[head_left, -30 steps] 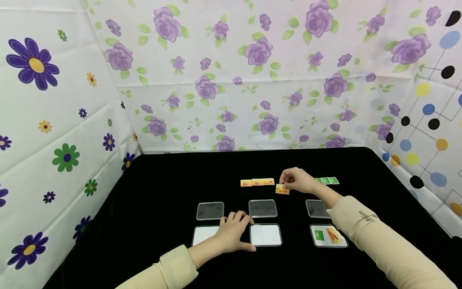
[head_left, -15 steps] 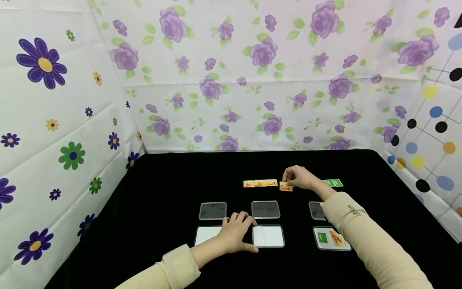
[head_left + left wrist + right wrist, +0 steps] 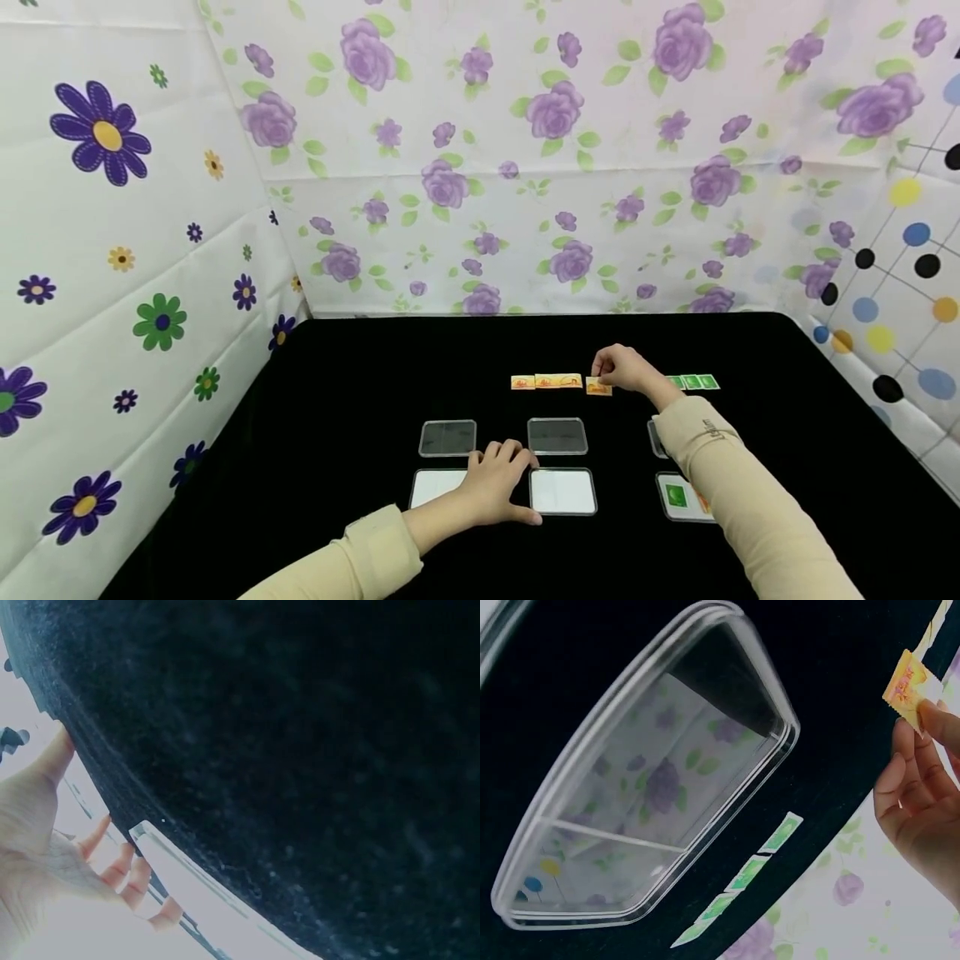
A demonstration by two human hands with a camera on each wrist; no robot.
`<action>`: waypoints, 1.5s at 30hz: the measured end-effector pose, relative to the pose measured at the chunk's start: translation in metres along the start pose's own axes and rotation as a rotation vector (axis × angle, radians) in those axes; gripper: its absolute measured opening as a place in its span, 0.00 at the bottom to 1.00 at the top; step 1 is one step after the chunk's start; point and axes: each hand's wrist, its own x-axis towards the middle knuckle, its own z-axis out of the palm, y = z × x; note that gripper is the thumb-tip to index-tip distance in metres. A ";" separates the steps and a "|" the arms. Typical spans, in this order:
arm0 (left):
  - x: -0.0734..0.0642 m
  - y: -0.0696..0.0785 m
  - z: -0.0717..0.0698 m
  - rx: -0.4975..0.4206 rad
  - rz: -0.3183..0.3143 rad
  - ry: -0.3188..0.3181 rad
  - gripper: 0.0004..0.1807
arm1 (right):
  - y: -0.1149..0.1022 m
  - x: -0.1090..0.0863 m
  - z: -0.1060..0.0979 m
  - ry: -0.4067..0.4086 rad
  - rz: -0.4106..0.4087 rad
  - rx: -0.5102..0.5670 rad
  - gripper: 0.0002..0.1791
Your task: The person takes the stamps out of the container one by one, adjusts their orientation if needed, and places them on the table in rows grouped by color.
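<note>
My right hand (image 3: 628, 371) pinches a small orange-and-yellow postage stamp (image 3: 598, 387) between thumb and fingers. It lies at the right end of a row of similar orange stamps (image 3: 558, 381), with a narrow gap between. In the right wrist view the held stamp (image 3: 907, 684) shows a toothed edge. My left hand (image 3: 495, 487), fingers spread, rests between two shallow boxes with white insides, the left box (image 3: 437, 486) and the middle box (image 3: 562, 490). Its fingertips reach the middle box's upper left corner; it partly covers the left box.
Clear lids (image 3: 447, 437) (image 3: 557, 436) lie behind the boxes; a third clear lid (image 3: 660, 772) is mostly behind my right sleeve. A right-hand box (image 3: 686, 508) holds a green stamp (image 3: 676, 496). Several green stamps (image 3: 692, 382) line up at the back right. Patterned cloth walls (image 3: 480, 167) surround the black table.
My right hand has brought the orange stamp slightly back, more in line with the row. The head view has turned a little left. My left hand has stayed in place.
</note>
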 end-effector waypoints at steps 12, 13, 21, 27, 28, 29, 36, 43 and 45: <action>-0.001 -0.001 0.001 -0.003 -0.010 0.025 0.37 | 0.002 0.015 0.006 0.039 0.100 -0.064 0.04; -0.001 -0.001 0.001 -0.001 -0.010 0.026 0.37 | 0.002 0.015 0.006 0.045 0.103 -0.069 0.04; 0.003 -0.002 -0.002 -0.004 -0.001 0.029 0.37 | -0.005 0.018 0.003 0.104 0.119 -0.099 0.05; 0.003 -0.002 -0.001 -0.004 -0.008 0.011 0.37 | -0.006 0.021 0.007 0.123 0.138 -0.095 0.04; 0.002 -0.002 -0.001 -0.005 -0.011 0.010 0.37 | -0.006 0.021 0.009 0.127 0.141 -0.092 0.04; 0.002 -0.002 -0.001 -0.006 -0.012 0.009 0.37 | -0.007 0.022 0.010 0.131 0.146 -0.091 0.05; 0.000 0.000 -0.001 0.003 -0.007 0.013 0.38 | -0.010 0.021 0.013 0.138 0.218 -0.087 0.07; -0.001 0.000 0.002 -0.004 -0.010 0.023 0.37 | -0.012 0.023 0.018 0.128 0.235 -0.079 0.07; -0.001 0.000 0.002 -0.002 -0.010 0.026 0.37 | -0.012 0.024 0.019 0.129 0.240 -0.082 0.07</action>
